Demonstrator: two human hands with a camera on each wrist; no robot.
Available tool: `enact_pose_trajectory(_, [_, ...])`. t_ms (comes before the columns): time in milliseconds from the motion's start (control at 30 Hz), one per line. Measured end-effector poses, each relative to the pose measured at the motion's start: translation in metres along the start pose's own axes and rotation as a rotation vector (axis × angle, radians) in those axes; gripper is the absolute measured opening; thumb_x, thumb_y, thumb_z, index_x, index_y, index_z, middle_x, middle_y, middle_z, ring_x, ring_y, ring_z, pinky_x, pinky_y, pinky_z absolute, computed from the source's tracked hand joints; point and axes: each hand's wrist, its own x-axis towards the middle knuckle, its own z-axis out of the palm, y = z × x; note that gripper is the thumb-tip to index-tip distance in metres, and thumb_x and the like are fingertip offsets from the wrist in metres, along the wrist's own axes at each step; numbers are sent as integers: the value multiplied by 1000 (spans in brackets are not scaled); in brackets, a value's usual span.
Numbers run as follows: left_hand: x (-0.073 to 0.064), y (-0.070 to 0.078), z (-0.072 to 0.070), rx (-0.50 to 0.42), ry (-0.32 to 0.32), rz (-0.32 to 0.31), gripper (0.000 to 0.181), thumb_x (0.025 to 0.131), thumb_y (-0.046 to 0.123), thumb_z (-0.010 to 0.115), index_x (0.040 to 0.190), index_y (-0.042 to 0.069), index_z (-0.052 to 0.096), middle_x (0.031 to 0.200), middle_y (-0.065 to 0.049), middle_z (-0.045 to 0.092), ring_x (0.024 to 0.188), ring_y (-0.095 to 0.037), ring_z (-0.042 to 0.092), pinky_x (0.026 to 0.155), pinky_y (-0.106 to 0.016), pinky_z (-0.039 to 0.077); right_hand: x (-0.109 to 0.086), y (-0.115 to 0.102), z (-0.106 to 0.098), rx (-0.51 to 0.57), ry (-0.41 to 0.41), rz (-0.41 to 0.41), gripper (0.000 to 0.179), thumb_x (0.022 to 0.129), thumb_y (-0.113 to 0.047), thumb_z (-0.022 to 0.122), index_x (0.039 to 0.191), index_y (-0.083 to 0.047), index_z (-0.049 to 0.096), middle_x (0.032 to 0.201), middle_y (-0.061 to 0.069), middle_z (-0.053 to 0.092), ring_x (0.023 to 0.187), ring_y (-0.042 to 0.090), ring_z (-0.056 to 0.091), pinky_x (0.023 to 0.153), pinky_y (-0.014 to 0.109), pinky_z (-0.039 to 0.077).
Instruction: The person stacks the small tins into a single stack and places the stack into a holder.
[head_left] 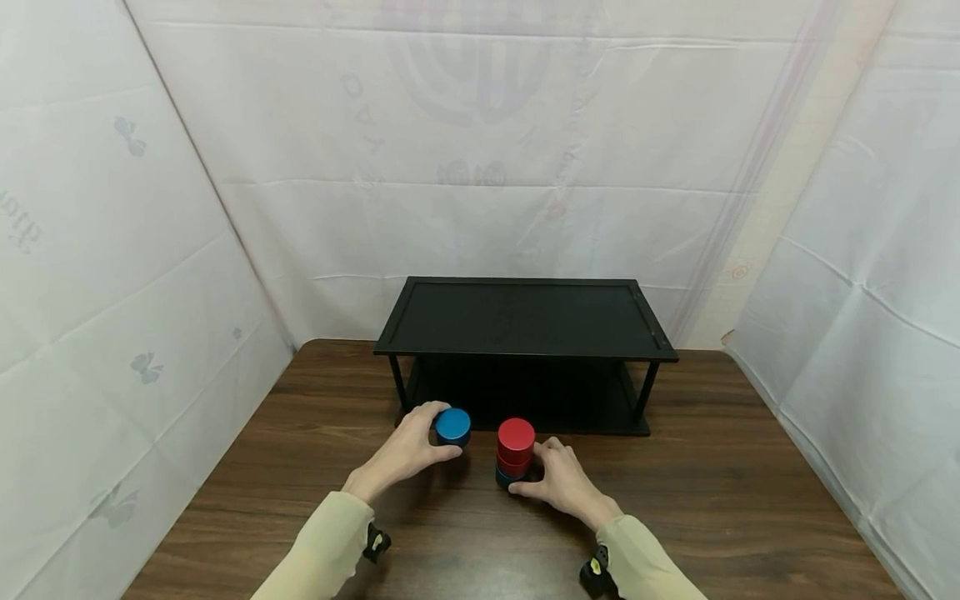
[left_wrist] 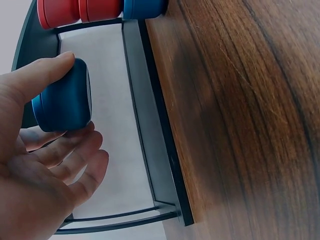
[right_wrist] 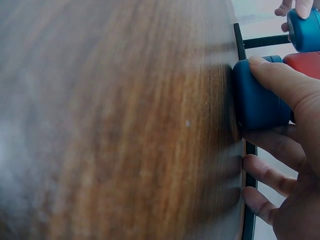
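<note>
In the head view my left hand grips a small round blue tin between thumb and fingers. The left wrist view shows this blue tin raised off the tabletop. To its right stands a stack: a red tin with a seam round its side, on top of a second blue tin. My right hand holds that lower tin, its thumb on the near side and fingers on the far right. In the right wrist view the thumb presses on the lower blue tin, while the other fingers curve beneath.
A black two-level rack stands behind both hands, close to the tins. Under everything is a dark wood-grain table. White cloth sheets hang at the back and both sides.
</note>
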Motion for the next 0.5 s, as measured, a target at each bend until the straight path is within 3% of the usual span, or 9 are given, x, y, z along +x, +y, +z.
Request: enact_pose_trajectory(500, [2,5,-2,-9,-4,9,64,79,30,79,133,8,52,132,-10,57,120,-29,53,100,-51,46,-1,-2,0,4,2,3,61,74,-50,79,120,-12,64,97,0,55,88,15,44,75,30,40])
